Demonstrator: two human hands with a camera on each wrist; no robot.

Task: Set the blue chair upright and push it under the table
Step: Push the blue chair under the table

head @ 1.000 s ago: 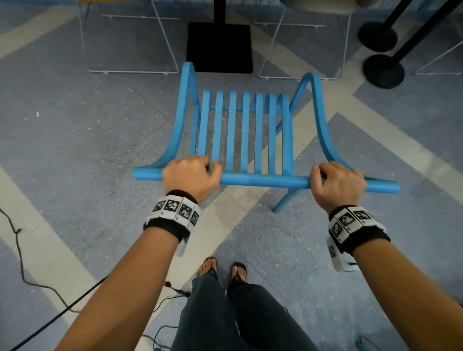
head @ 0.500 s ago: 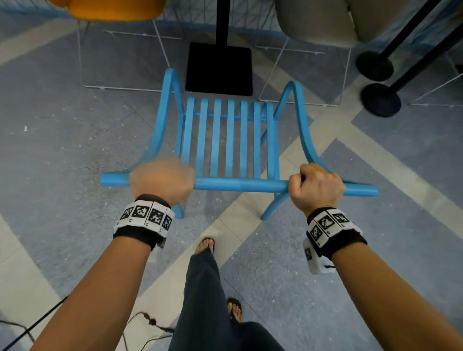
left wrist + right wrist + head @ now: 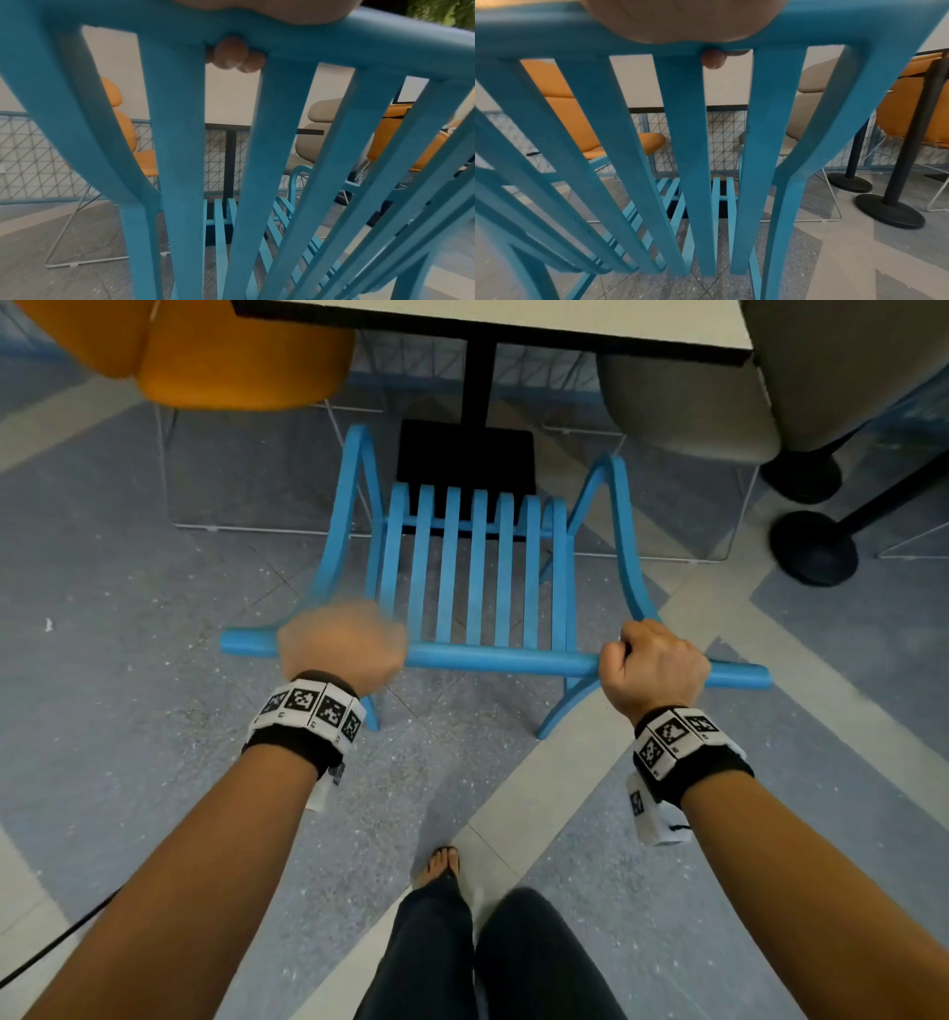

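The blue chair [image 3: 477, 572] stands upright on the floor in front of me, its slatted seat reaching the black base of the table [image 3: 565, 320]. My left hand [image 3: 341, 647], blurred in the head view, grips the left part of the top rail. My right hand [image 3: 652, 667] grips the right part of the same rail. In the left wrist view my fingertips [image 3: 232, 54] curl under the rail of the blue chair [image 3: 180, 142]. The right wrist view shows a fingertip [image 3: 713, 57] wrapped under the rail of the blue chair [image 3: 687, 142].
An orange chair [image 3: 215, 351] stands at the table's left and a beige chair [image 3: 719, 392] at its right, both on thin white wire legs. The table's black post and base plate [image 3: 464, 454] lie ahead of the seat. Black stanchion bases [image 3: 811, 546] stand at the right. A cable [image 3: 51, 947] runs at the lower left.
The chair has slid forward toward the table, whose top and the two neighbouring chairs have come into view. Both hands keep their grip on the top rail. My feet have stepped forward.
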